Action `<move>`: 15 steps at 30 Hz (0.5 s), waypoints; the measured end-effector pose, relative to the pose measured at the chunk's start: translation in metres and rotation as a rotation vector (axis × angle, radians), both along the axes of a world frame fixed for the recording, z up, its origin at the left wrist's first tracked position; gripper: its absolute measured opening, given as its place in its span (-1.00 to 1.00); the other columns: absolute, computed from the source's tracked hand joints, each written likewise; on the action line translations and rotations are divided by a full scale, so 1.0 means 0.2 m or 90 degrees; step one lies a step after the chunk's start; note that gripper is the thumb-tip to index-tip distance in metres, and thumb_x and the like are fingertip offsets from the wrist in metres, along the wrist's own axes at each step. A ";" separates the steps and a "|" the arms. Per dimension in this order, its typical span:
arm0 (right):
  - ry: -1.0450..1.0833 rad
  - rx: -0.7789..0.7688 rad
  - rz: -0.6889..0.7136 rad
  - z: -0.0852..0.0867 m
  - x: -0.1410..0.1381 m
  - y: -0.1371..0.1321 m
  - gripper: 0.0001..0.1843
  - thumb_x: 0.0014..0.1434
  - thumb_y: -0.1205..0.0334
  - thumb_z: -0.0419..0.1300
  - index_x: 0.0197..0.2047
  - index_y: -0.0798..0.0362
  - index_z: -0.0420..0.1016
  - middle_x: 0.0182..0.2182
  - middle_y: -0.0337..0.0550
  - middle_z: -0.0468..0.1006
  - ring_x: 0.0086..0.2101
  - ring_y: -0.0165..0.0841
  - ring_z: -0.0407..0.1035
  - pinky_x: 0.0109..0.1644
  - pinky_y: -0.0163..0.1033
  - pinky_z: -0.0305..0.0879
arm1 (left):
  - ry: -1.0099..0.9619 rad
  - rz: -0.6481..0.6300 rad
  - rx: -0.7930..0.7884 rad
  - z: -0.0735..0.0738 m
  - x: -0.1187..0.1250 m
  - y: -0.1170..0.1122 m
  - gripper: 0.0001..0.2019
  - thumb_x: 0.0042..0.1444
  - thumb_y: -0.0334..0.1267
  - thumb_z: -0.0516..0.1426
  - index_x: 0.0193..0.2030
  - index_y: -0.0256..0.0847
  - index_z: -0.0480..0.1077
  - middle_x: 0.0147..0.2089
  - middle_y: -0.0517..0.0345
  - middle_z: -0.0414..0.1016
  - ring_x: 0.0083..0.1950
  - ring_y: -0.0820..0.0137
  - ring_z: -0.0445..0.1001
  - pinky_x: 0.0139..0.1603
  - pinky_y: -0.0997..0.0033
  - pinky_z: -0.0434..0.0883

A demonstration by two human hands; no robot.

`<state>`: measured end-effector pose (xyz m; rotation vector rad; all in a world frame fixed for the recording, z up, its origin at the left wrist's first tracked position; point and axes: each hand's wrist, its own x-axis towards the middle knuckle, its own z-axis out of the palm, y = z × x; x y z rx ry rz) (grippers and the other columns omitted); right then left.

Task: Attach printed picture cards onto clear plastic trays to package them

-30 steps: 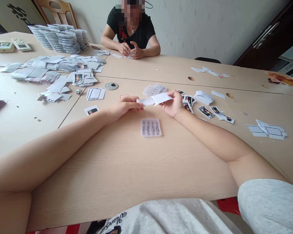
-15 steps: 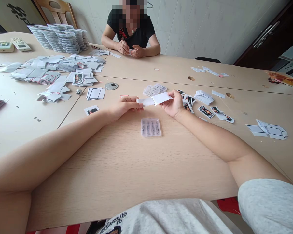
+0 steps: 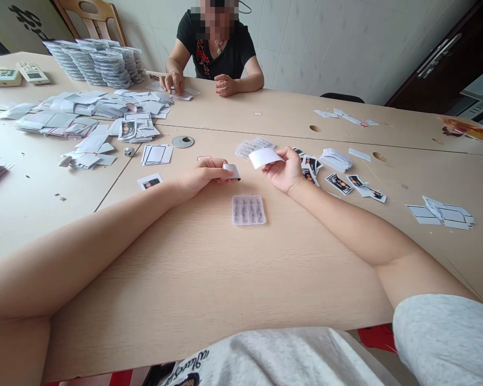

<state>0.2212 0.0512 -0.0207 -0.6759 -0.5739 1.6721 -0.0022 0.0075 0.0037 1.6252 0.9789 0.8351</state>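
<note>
Fingers (image 3: 215,170) clenched, our left hand (image 3: 203,178) pinches a curled paper strip (image 3: 231,170), our right hand (image 3: 284,171) a white sheet (image 3: 264,157); printed cards (image 3: 340,184) lie scattered on the table (image 3: 193,279).

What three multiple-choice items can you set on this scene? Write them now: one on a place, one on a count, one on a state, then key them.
1. Where does the clear plastic case lie?
A) In the right hand
B) On the far stacks
C) On the table

2. How many dark shapes show inside the case?
A) Two
B) Four
C) Nine

3. How do the small white paper piece in the left hand and the white paper sheet in the right hand stand?
A) Apart
B) Joined as one strip
C) Both flat on the table

Answers:
1. C: the case rests on the tabletop, held by neither hand.
2. B: four stand side by side.
3. A: a gap shows between them.
</note>
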 end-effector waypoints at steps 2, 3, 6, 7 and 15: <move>-0.004 0.005 0.004 -0.01 0.00 0.01 -0.90 0.03 0.27 0.09 -0.34 0.05 0.22 -0.58 -0.32 0.32 -0.54 -0.47 0.30 -0.48 -0.38 0.24 | 0.001 0.002 0.005 0.00 0.00 0.00 -0.80 -0.03 -0.17 0.20 -0.54 -0.24 0.42 -0.43 0.08 0.44 -0.29 0.37 0.40 -0.16 0.35 0.31; -0.010 0.010 0.002 -0.01 0.00 0.01 -0.87 0.04 0.26 0.10 -0.29 0.04 0.25 -0.57 -0.32 0.34 -0.52 -0.47 0.33 -0.48 -0.39 0.23 | 0.002 0.003 0.006 0.00 0.00 0.00 -0.81 -0.03 -0.17 0.20 -0.54 -0.24 0.42 -0.42 0.08 0.45 -0.29 0.37 0.41 -0.16 0.34 0.31; -0.044 0.030 -0.002 -0.02 0.00 0.02 -0.69 0.02 0.30 0.12 -0.12 -0.06 0.25 -0.49 -0.34 0.42 -0.42 -0.45 0.41 -0.46 -0.41 0.23 | 0.007 0.001 0.005 0.00 0.00 0.01 -0.81 -0.03 -0.17 0.19 -0.53 -0.24 0.43 -0.40 0.07 0.47 -0.26 0.35 0.42 -0.13 0.33 0.32; -0.054 0.037 -0.001 -0.02 0.00 0.01 -0.65 0.02 0.31 0.12 -0.09 -0.08 0.24 -0.47 -0.35 0.44 -0.40 -0.44 0.43 -0.45 -0.41 0.23 | 0.008 -0.002 0.004 0.00 0.00 0.01 -0.81 -0.02 -0.17 0.18 -0.53 -0.24 0.43 -0.40 0.07 0.47 -0.25 0.35 0.42 -0.12 0.33 0.32; -0.056 0.041 0.001 -0.02 -0.01 0.02 -0.85 0.09 0.26 0.17 -0.23 0.02 0.35 -0.59 -0.41 0.36 -0.52 -0.53 0.34 -0.45 -0.42 0.22 | 0.014 -0.005 0.008 0.00 0.00 0.00 -0.81 -0.02 -0.15 0.18 -0.51 -0.23 0.45 -0.40 0.07 0.46 -0.27 0.36 0.41 -0.14 0.35 0.32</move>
